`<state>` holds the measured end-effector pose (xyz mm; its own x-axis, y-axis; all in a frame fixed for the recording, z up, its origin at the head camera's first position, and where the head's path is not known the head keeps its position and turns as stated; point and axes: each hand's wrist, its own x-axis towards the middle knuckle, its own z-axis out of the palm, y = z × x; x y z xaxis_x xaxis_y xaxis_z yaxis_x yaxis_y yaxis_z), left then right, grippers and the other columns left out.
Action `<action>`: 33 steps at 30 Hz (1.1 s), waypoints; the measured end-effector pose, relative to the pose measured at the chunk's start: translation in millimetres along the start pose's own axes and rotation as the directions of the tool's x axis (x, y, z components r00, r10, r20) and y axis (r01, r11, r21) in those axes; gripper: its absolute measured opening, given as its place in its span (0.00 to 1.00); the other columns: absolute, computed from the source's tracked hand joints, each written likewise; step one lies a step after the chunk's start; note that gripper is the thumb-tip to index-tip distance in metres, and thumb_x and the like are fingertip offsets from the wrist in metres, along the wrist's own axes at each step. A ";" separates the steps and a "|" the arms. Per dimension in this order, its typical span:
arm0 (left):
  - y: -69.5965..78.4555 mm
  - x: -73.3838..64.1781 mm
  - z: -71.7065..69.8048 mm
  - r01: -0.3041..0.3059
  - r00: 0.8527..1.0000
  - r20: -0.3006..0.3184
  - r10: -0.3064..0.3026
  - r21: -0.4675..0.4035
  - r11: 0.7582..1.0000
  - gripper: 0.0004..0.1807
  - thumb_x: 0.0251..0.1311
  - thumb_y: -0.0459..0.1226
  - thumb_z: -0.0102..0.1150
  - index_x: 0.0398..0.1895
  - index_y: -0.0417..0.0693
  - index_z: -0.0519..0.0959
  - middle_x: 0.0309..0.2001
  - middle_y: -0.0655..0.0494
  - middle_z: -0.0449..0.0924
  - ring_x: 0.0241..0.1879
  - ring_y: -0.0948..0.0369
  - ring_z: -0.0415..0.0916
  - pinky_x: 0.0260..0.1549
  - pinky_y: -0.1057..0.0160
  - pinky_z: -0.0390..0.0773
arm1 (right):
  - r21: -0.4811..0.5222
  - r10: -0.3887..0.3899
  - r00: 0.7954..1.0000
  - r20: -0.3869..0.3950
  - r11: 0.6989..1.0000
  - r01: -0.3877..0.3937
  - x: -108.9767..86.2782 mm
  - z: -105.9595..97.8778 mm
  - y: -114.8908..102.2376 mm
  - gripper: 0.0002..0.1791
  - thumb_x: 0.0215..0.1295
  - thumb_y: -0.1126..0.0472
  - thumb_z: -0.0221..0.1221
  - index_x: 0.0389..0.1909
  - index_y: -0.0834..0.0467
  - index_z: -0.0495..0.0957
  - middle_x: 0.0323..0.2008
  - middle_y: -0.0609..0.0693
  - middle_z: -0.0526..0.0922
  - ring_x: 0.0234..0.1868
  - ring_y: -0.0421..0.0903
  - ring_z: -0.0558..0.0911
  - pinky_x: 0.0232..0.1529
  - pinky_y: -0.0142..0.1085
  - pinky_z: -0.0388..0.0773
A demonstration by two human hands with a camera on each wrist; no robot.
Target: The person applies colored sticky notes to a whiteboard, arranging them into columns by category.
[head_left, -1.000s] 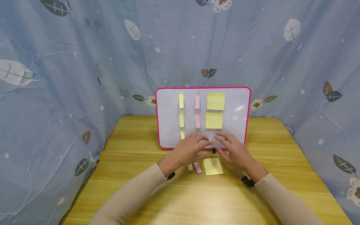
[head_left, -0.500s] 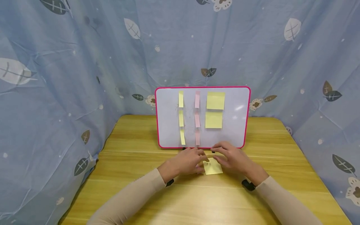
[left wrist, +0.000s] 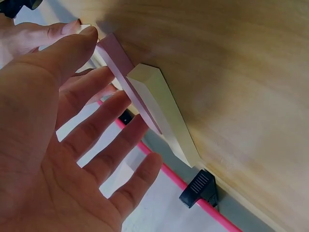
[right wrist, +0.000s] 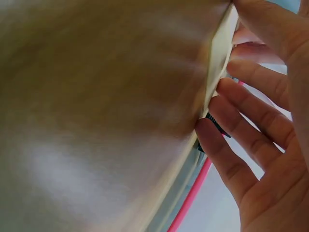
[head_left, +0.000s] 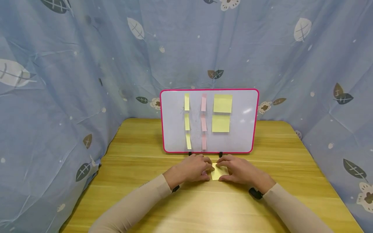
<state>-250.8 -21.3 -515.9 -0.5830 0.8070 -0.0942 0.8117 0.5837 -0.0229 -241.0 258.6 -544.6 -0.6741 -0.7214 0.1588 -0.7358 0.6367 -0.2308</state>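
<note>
A square yellow sticky note pad point(head_left: 216, 173) lies on the table between both hands. My right hand point(head_left: 242, 170) holds its right side, thumb at the near edge and fingers at the far edge; the right wrist view shows the pad point(right wrist: 222, 50) beside the fingertips. My left hand point(head_left: 190, 168) hovers at the pad's left side with fingers loosely bent, gripping nothing. Beneath it, in the left wrist view, lie a narrow pink sticky note pad point(left wrist: 118, 58) and a narrow yellow pad point(left wrist: 161, 104), largely hidden in the head view.
A pink-framed whiteboard point(head_left: 242, 129) stands behind the hands on black feet point(head_left: 220, 154). On it are columns of narrow yellow notes point(head_left: 187, 122), narrow pink notes point(head_left: 203, 123) and two square yellow notes point(head_left: 220, 123). A patterned curtain point(head_left: 175, 48) surrounds the wooden table point(head_left: 140, 139).
Both hands have come down from the whiteboard to the pads, uncovering the lowest yellow and pink notes. The right hand has closed in on the square yellow pad.
</note>
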 end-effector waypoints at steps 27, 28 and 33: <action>3.4 -3.4 1.0 0.022 0.999 -0.023 -0.023 -0.041 0.999 0.21 0.83 0.59 0.69 0.69 0.66 0.91 0.72 0.63 0.89 0.68 0.57 0.87 0.67 0.51 0.89 | -0.067 -0.075 0.997 0.000 0.995 0.075 5.1 -3.0 -9.6 0.04 0.79 0.58 0.75 0.48 0.49 0.97 0.60 0.51 0.96 0.59 0.51 0.95 0.60 0.49 0.94; 4.2 -3.0 1.4 0.029 0.999 -0.028 -0.030 -0.041 0.999 0.21 0.82 0.59 0.69 0.68 0.66 0.91 0.71 0.63 0.89 0.68 0.58 0.87 0.67 0.51 0.89 | -0.065 -0.080 0.997 -0.006 0.995 0.080 5.3 -3.3 -10.0 0.03 0.79 0.58 0.75 0.47 0.50 0.97 0.59 0.51 0.96 0.58 0.50 0.95 0.59 0.48 0.95; 10.2 0.8 3.8 0.062 0.996 -0.067 -0.063 -0.017 0.998 0.21 0.78 0.62 0.72 0.63 0.65 0.92 0.64 0.64 0.91 0.58 0.60 0.87 0.57 0.54 0.90 | -0.045 -0.100 0.994 -0.044 0.994 0.098 7.1 -4.3 -11.1 0.02 0.77 0.61 0.77 0.45 0.51 0.96 0.52 0.47 0.96 0.50 0.45 0.95 0.53 0.42 0.94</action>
<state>-242.8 -15.0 -520.0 -0.6341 0.7729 -0.0256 0.7732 0.6340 -0.0114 -237.9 247.6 -536.8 -0.5994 -0.7686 0.2233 -0.8004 0.5747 -0.1704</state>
